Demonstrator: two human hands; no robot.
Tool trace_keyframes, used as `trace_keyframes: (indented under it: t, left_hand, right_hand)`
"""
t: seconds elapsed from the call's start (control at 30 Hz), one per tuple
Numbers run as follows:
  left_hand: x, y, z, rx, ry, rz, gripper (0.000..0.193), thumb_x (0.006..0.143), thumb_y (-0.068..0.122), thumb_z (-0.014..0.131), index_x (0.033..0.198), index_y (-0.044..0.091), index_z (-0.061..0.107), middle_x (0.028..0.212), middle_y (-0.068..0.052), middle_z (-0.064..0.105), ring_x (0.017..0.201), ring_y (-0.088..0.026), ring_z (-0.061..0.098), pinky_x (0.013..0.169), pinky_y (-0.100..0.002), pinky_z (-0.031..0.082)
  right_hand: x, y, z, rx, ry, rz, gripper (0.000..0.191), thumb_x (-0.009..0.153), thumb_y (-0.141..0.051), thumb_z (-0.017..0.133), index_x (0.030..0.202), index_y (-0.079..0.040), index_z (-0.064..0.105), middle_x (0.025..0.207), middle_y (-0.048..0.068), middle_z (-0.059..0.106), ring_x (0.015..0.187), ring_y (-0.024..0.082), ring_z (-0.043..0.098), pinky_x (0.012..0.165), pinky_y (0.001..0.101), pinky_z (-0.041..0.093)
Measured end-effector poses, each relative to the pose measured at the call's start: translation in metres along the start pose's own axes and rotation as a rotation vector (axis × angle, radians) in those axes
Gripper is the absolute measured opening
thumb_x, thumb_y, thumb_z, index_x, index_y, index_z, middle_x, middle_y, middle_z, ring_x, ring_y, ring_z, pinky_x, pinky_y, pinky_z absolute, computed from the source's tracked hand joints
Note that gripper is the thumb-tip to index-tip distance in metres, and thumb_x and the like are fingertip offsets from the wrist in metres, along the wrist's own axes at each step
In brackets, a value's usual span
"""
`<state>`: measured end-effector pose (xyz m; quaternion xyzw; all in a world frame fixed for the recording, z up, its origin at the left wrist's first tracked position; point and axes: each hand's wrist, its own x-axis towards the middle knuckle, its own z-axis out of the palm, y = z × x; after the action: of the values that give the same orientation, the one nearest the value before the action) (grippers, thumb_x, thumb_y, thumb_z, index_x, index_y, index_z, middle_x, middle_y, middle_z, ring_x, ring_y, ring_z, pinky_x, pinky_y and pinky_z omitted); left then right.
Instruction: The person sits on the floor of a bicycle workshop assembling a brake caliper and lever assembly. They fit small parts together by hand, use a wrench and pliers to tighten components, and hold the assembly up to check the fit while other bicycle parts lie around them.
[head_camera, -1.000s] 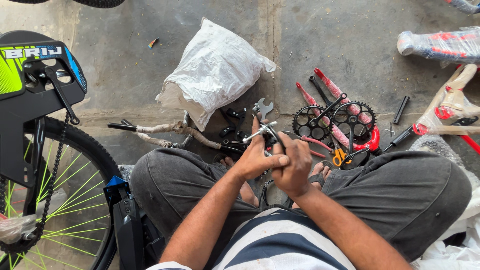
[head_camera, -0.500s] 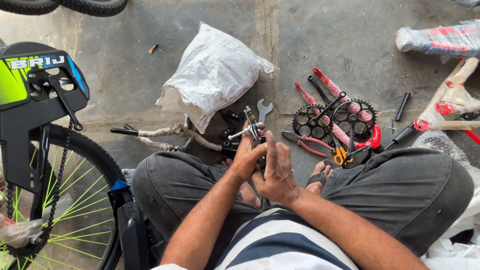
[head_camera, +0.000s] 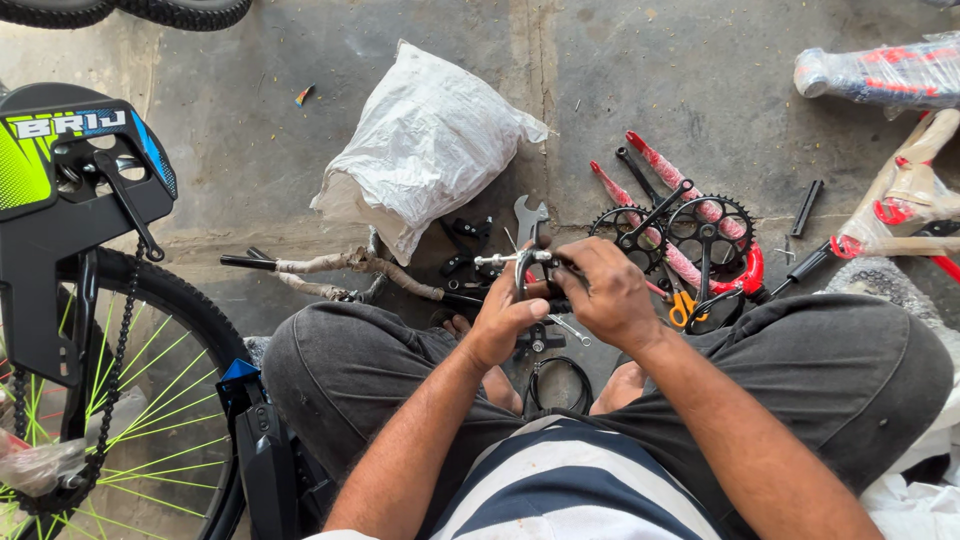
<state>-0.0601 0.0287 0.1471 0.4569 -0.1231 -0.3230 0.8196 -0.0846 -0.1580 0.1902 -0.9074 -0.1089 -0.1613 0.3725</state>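
Head view: brake caliper (head_camera: 520, 262) held over lap, above crossed legs.
L hand (head_camera: 500, 318): clamped on caliper from below.
R hand (head_camera: 605, 290): pinching caliper's right end.
Tip: brace firm, turn slow.
Nearby: spanner (head_camera: 529, 218), chainrings (head_camera: 680, 232), white bag (head_camera: 425, 140).

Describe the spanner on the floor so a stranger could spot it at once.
Start at the crumpled white sack on the concrete. Just right of its lower corner, above the left hand, lies the spanner. It is bare silver with an open forked end, unlike the black toothed chainrings further right.
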Motion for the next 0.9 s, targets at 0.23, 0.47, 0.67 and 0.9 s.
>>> trace_keyframes:
  t: [0.23,0.47,0.67,0.9]
  left_hand:
    - [0.000,0.006,0.000,0.060,0.012,-0.039,0.108,0.075,0.041,0.073,0.164,0.004,0.024,0.141,-0.015,0.055,0.127,-0.027,0.061,0.111,-0.043,0.044]
    - [0.006,0.001,-0.004,0.045,-0.012,0.005,0.108,0.078,0.040,0.076,0.164,0.001,0.025,0.137,-0.017,0.058,0.127,-0.025,0.059,0.115,-0.042,0.042]
    - [0.006,-0.005,-0.004,0.017,-0.030,-0.010,0.107,0.079,0.038,0.078,0.164,0.001,0.024,0.139,-0.013,0.055,0.126,-0.022,0.057,0.112,-0.040,0.043]
    - [0.005,-0.005,-0.001,0.027,-0.037,-0.029,0.111,0.078,0.040,0.080,0.164,0.000,0.023,0.135,-0.012,0.054,0.117,-0.022,0.061,0.104,-0.040,0.049]
  right_hand:
    - [-0.005,0.008,0.012,0.062,-0.119,0.314,0.021,0.100,-0.022,0.061,0.105,-0.003,0.067,0.095,0.016,0.068,0.088,0.036,0.068,0.078,0.0454,0.051]
    - [-0.007,0.009,0.004,-0.058,-0.122,0.065,0.024,0.091,-0.020,0.062,0.105,-0.001,0.063,0.099,0.019,0.066,0.093,0.039,0.066,0.081,0.0476,0.051]
    - [-0.010,0.014,0.008,-0.064,-0.115,0.157,0.021,0.096,-0.021,0.062,0.106,-0.002,0.066,0.097,0.017,0.068,0.092,0.038,0.066,0.078,0.0472,0.052]
    - [-0.008,0.032,0.020,0.168,-0.237,0.502,0.029,0.107,-0.027,0.057,0.097,0.000,0.064,0.086,0.020,0.066,0.084,0.040,0.065,0.072,0.0457,0.049]
